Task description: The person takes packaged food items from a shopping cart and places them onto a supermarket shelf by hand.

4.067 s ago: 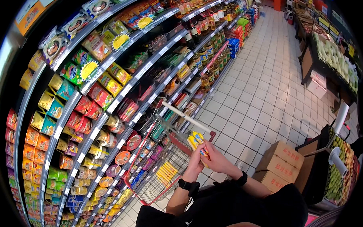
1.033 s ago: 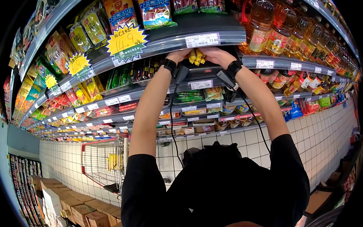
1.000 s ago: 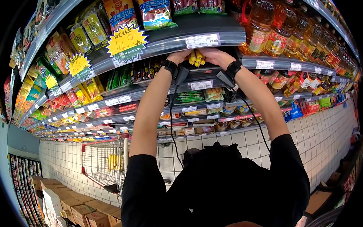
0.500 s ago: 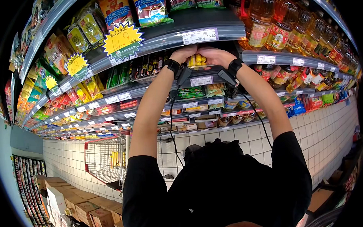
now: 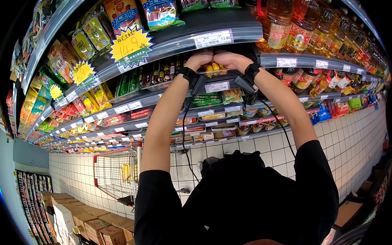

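- The left hand [image 5: 199,59] and right hand [image 5: 232,60] meet at about 12 o'clock in the view, reaching in beneath the upper shelf [image 5: 244,22].
- The yellow sticks [image 5: 213,68] sit between the palms, at the front of a low opening; the hands flank them at 10 and 2 o'clock, which probably stops loose pieces from rolling apart.
- State of the grip: both palms curve inward, close together around the sticks, but the fingertips are hidden under the shelf lip, so I cannot tell whether either is clamped on them.
- The bent-in wrists seem to suit the narrow gap: the upper shelf leaves little headroom to work from above.
- At 9 o'clock from the sticks, dark-wrapped sticks [image 5: 159,73] lie in a tray, pointing outward, presumably so that single pieces are easy to pick.
- A price label [image 5: 217,86] is fixed at 6 o'clock beneath the yellow sticks, likely to mark that spot's goods.
- Oil bottles [image 5: 303,32] stand upright at 2 o'clock, on neighbouring shelving.
- The shopping cart [image 5: 95,171] is parked at 8 o'clock with yellow packs [image 5: 129,172] inside, apart from the body, perhaps leaving both arms free.
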